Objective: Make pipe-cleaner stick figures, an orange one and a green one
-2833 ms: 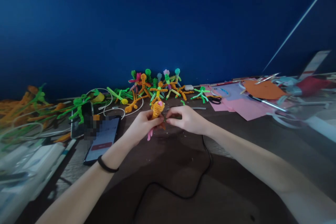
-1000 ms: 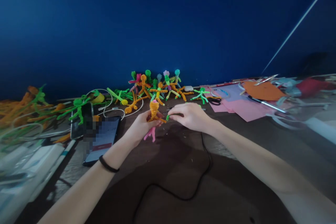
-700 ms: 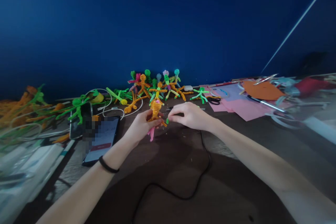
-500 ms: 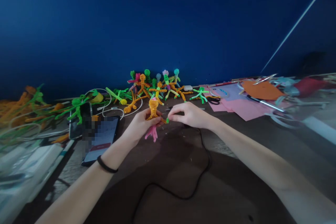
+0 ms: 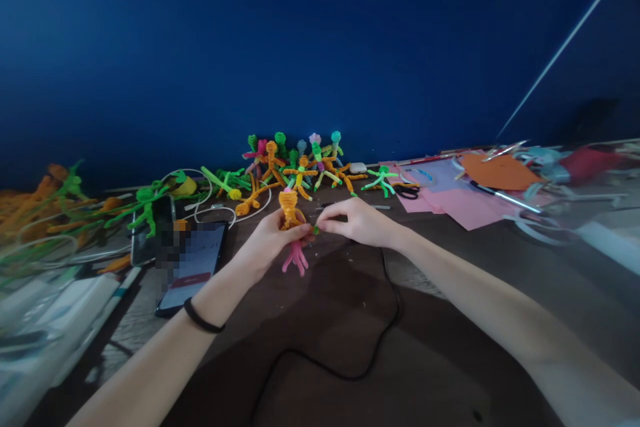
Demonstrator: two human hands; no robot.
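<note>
An orange pipe-cleaner figure (image 5: 289, 209) with pink strands hanging below it is held upright in my left hand (image 5: 280, 235), the thumb across its middle. One orange arm of the figure points right and ends in a small green tip (image 5: 315, 229). The fingers of my right hand (image 5: 353, 221) are pinched together at that tip. Behind my hands, a group of finished-looking pipe-cleaner figures (image 5: 301, 177) in orange, green, pink and blue leans near the wall. A light green figure (image 5: 383, 181) stands apart to the right.
Left lie a phone (image 5: 197, 267), a white cable (image 5: 200, 203) and loose green and orange pipe cleaners (image 5: 145, 203). To the right are pink paper (image 5: 465, 208), an orange sheet (image 5: 500, 171), scissors (image 5: 407, 192) and a pen (image 5: 507, 197). A black cord (image 5: 345, 377) crosses the table in front.
The held figure has tilted and shifted slightly left at its head, its pink strands swinging a little right and down. My right fingers have moved slightly left, covering more of the green tip.
</note>
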